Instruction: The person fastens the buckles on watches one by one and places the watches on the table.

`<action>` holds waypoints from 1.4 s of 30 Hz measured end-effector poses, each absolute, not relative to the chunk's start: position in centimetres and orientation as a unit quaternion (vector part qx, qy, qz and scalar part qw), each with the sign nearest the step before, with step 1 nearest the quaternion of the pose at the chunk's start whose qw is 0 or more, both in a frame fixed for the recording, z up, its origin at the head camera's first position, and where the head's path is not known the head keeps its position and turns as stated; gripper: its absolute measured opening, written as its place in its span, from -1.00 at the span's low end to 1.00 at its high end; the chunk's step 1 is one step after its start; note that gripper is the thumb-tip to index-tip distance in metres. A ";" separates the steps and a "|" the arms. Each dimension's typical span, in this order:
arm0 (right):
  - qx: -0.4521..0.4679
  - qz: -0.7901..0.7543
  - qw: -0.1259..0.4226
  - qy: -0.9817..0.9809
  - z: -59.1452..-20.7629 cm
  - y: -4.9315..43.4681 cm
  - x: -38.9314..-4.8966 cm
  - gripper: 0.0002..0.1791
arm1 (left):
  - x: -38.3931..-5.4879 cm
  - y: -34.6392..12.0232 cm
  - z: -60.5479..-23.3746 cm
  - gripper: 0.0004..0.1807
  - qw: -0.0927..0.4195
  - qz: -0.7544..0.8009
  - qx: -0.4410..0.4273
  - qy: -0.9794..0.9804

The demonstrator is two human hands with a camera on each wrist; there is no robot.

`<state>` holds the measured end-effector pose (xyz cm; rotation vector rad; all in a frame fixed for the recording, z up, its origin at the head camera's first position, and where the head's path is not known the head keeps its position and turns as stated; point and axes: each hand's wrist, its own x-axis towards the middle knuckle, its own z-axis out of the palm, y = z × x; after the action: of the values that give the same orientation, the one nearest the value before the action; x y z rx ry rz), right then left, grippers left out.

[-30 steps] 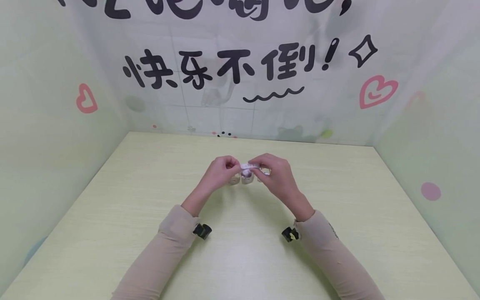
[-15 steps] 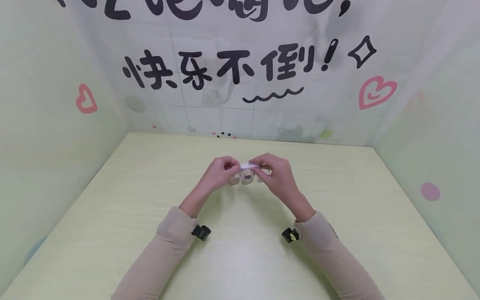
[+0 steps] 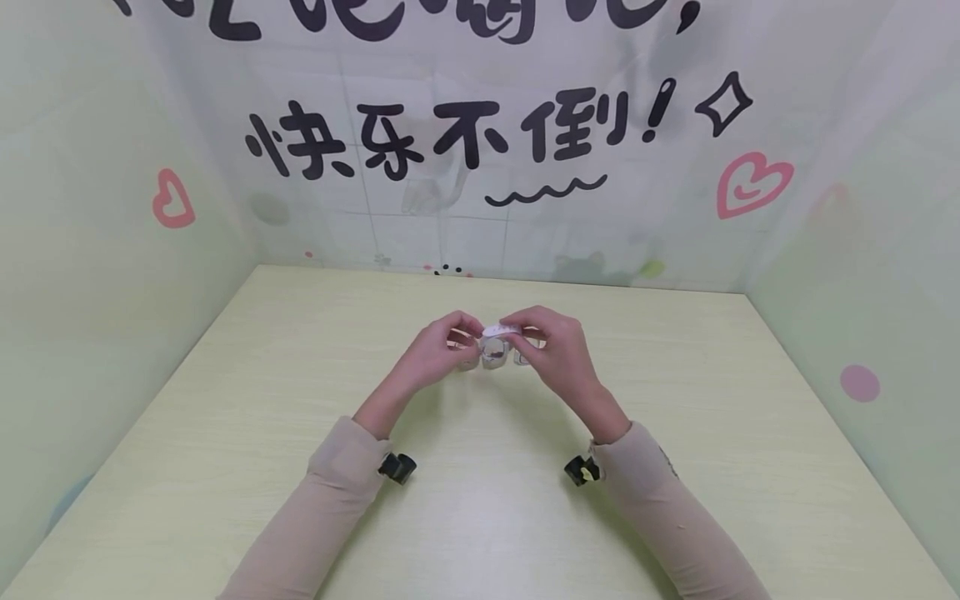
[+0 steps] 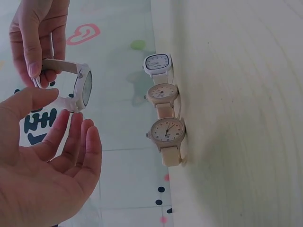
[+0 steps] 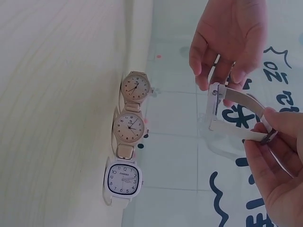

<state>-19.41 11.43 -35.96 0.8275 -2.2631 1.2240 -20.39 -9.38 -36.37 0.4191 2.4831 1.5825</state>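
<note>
A white wristwatch (image 4: 86, 90) with its strap closed in a loop is held above the table. My right hand (image 3: 557, 343) pinches its strap (image 5: 246, 133) at the buckle end between thumb and fingers. Close to the watch case, my left hand (image 3: 438, 346) has its fingers spread and loosely bent; the left wrist view shows its fingertips just below the case, and whether they touch is hard to tell. Behind the hands stand two beige round-faced watches (image 4: 167, 130) (image 4: 162, 93) and a white square-faced watch (image 5: 124, 178) in a row.
The pale wood table (image 3: 480, 500) runs back to a printed cloth wall (image 3: 420, 225) with dark lettering. Similar cloth walls close off the left (image 3: 112, 292) and right (image 3: 847, 292) sides. Small black cameras (image 3: 397, 468) sit at both wrists.
My left fingers have loosened and spread apart, drawing slightly back from the watch. The right hand keeps its pinch on the watch strap almost in place.
</note>
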 end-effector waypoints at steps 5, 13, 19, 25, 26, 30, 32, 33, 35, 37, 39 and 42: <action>0.297 0.444 0.216 -0.817 -35.9 11.4 -19.3 -0.81 | -20.3 -9.4 -36.6 -0.57 0.085 0.518 0.149 0.838; 0.298 0.445 0.217 -0.816 -36.2 11.4 -19.3 -0.82 | -20.4 -9.3 -37.0 -0.67 0.063 0.500 0.135 0.853; 0.301 0.428 0.213 -0.825 -36.2 11.5 -19.4 -0.85 | -20.4 -9.2 -36.9 -0.71 0.042 0.497 0.141 0.855; 0.303 0.396 0.222 -0.838 -36.0 11.6 -19.4 -0.86 | -20.4 -9.2 -36.9 -0.74 0.007 0.498 0.157 0.853; 0.305 0.391 0.224 -0.839 -36.0 11.6 -19.3 -0.86 | -20.4 -9.2 -36.9 -0.74 0.002 0.498 0.160 0.852; 0.308 0.377 0.226 -0.844 -35.9 11.5 -19.2 -0.86 | -20.5 -9.3 -37.1 -0.75 -0.017 0.494 0.169 0.853; 0.309 0.371 0.227 -0.846 -35.9 11.5 -19.2 -0.86 | -20.5 -9.2 -37.2 -0.76 -0.024 0.493 0.169 0.853; 0.309 0.369 0.227 -0.847 -35.9 11.5 -19.2 -0.86 | -20.5 -9.2 -37.2 -0.76 -0.027 0.493 0.170 0.853; 0.310 0.363 0.227 -0.849 -35.9 11.6 -19.2 -0.86 | -20.5 -9.2 -37.2 -0.76 -0.030 0.493 0.172 0.852; 0.311 0.357 0.229 -0.851 -35.9 11.6 -19.2 -0.86 | -20.5 -9.2 -37.3 -0.76 -0.033 0.495 0.174 0.851; 0.312 0.352 0.231 -0.852 -35.9 11.6 -19.2 -0.86 | -20.5 -9.2 -37.3 -0.76 -0.035 0.495 0.175 0.850; 0.315 0.346 0.234 -0.852 -35.9 11.6 -19.3 -0.86 | -20.4 -9.2 -37.3 -0.77 -0.038 0.502 0.173 0.847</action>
<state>-19.31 11.63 -35.89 0.8654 -2.3395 0.9512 -20.44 -9.20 -37.29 0.5584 2.7267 1.6158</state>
